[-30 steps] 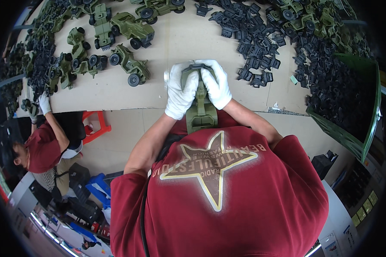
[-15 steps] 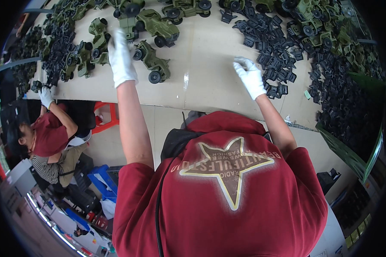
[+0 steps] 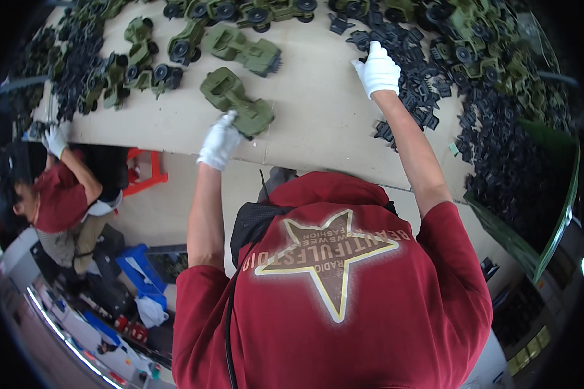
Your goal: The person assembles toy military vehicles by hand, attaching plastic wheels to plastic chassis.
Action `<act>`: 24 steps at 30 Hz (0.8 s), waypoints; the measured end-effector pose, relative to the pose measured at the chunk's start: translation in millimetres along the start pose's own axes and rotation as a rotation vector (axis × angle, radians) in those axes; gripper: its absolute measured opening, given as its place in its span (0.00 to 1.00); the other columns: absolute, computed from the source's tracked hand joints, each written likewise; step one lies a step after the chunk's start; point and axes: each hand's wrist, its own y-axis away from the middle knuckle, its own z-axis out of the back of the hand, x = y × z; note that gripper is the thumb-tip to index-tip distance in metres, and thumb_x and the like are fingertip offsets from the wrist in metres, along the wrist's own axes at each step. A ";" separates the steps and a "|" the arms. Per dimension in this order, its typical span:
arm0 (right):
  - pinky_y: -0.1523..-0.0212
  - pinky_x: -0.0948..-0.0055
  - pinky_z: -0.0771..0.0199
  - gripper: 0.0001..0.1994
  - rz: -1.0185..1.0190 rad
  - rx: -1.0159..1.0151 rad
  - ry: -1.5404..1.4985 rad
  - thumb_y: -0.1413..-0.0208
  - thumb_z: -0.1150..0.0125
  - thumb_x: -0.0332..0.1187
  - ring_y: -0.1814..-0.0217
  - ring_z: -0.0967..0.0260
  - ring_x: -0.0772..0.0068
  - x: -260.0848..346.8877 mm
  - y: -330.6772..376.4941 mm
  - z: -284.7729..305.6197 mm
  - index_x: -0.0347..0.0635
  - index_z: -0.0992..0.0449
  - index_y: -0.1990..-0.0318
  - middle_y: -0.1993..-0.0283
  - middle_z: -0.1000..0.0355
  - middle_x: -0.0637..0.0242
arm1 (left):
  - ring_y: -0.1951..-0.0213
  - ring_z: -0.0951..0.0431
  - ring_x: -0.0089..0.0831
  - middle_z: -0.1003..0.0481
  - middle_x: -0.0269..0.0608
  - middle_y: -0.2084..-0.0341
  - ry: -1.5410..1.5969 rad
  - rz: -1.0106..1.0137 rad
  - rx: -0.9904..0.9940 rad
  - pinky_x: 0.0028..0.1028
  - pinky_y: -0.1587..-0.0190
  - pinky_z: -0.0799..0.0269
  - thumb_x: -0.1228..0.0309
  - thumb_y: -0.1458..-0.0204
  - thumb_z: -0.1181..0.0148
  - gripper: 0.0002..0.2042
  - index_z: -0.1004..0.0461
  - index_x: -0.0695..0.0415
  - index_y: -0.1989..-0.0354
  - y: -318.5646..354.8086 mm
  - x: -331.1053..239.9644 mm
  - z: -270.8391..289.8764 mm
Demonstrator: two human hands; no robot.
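Note:
My left hand (image 3: pixel 222 139), in a white glove, closes its fingers on the near end of an olive-green toy jeep (image 3: pixel 252 117) by the table's front edge. Just beyond it lies another green toy jeep (image 3: pixel 243 50), with black teeth at one end. My right hand (image 3: pixel 377 72), also gloved, reaches to the left border of a spread of small black plastic parts (image 3: pixel 416 84). Its thumb and fingers are bent around a dark bit, apparently one of those parts, mostly hidden by the glove.
More green toy vehicles (image 3: pixel 256 14) line the far side of the beige table (image 3: pixel 318 110). Heaps of black parts and green toys fill the right, beside a green sheet-like edge (image 3: pixel 568 227). At left a co-worker (image 3: pixel 65 194) in a dark cap sits near a red stool (image 3: pixel 152 172).
My left hand has come back from the farther toys and taken hold of the near jeep, which has turned top side up. My right hand has moved away from me, into the black parts.

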 end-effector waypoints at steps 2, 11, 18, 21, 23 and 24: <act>0.57 0.51 0.27 0.26 0.070 0.009 0.001 0.51 0.34 0.46 0.54 0.26 0.51 2.6 10.0 -3.7 0.47 0.34 0.47 0.54 0.29 0.55 | 0.55 0.23 0.45 0.25 0.42 0.54 -0.276 0.038 -0.212 0.43 0.49 0.28 0.60 0.41 0.45 0.16 0.30 0.57 0.49 12.2 16.6 -17.3; 0.51 0.67 0.27 0.15 0.167 0.338 -1.073 0.49 0.34 0.33 0.51 0.29 0.56 -13.7 79.9 -45.0 0.45 0.24 0.53 0.51 0.29 0.57 | 0.39 0.33 0.38 0.28 0.45 0.45 -2.375 -1.031 0.205 0.44 0.35 0.46 0.55 0.61 0.31 0.37 0.33 0.51 0.39 61.9 -69.9 -110.1; 0.38 0.57 0.40 0.25 0.429 0.165 -0.383 0.51 0.33 0.42 0.37 0.38 0.53 -27.0 97.4 -14.9 0.52 0.30 0.44 0.38 0.36 0.62 | 0.50 0.24 0.41 0.22 0.46 0.56 -2.462 -0.089 0.253 0.37 0.47 0.30 0.44 0.71 0.28 0.46 0.33 0.54 0.40 46.4 -60.0 -128.3; 0.43 0.55 0.34 0.31 0.552 0.054 -0.179 0.52 0.35 0.52 0.41 0.34 0.50 -17.4 91.8 -1.7 0.47 0.31 0.43 0.39 0.35 0.56 | 0.59 0.20 0.44 0.20 0.48 0.65 -2.253 -0.195 0.205 0.37 0.57 0.26 0.38 0.71 0.29 0.48 0.32 0.58 0.42 44.0 -44.2 -106.2; 0.46 0.54 0.32 0.31 0.297 0.181 -0.151 0.51 0.37 0.55 0.45 0.31 0.49 8.4 88.8 14.9 0.44 0.31 0.46 0.42 0.33 0.54 | 0.59 0.20 0.45 0.20 0.49 0.67 -2.142 -0.152 0.118 0.37 0.55 0.26 0.37 0.70 0.30 0.48 0.32 0.59 0.43 38.4 -32.5 -94.1; 0.50 0.54 0.29 0.31 0.031 0.307 -0.116 0.50 0.39 0.58 0.50 0.28 0.48 18.5 91.8 16.3 0.41 0.31 0.48 0.45 0.31 0.51 | 0.57 0.22 0.47 0.23 0.54 0.62 -1.967 -0.247 0.119 0.38 0.53 0.27 0.38 0.69 0.29 0.49 0.35 0.61 0.41 34.6 -22.1 -83.2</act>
